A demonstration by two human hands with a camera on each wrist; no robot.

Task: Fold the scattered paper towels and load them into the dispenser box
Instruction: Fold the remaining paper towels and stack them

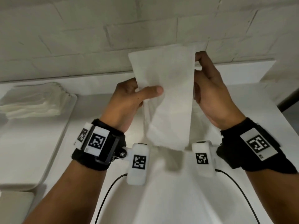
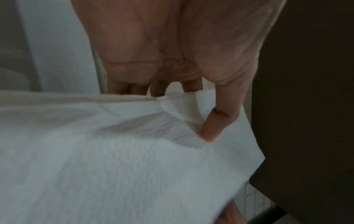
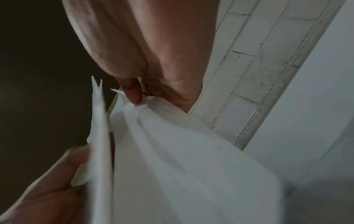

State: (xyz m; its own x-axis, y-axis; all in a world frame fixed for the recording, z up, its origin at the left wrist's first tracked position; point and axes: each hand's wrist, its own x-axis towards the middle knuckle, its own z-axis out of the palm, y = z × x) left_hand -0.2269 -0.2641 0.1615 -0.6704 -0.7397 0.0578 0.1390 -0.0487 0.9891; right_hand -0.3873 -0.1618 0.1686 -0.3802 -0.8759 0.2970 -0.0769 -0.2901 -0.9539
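Note:
I hold one white paper towel (image 1: pixel 168 94) upright in the air between both hands, folded lengthwise into a long strip. My left hand (image 1: pixel 137 92) pinches its left edge, thumb across the front and fingers behind; the left wrist view shows that thumb (image 2: pixel 212 128) pressing into the sheet (image 2: pixel 114 159). My right hand (image 1: pixel 203 78) grips the right edge with curled fingers, and the right wrist view shows a fingertip (image 3: pixel 136 97) pinching the towel (image 3: pixel 182 151). A stack of folded towels (image 1: pixel 34 101) lies at the far left. No dispenser box shows.
A white table (image 1: pixel 242 102) lies below my hands, with a white tray-like surface (image 1: pixel 32 151) at the left holding the stack. A white brick wall (image 1: pixel 113 29) stands close behind. Black cables (image 1: pixel 105 196) run from the wrist cameras. Dark floor shows at the right edge.

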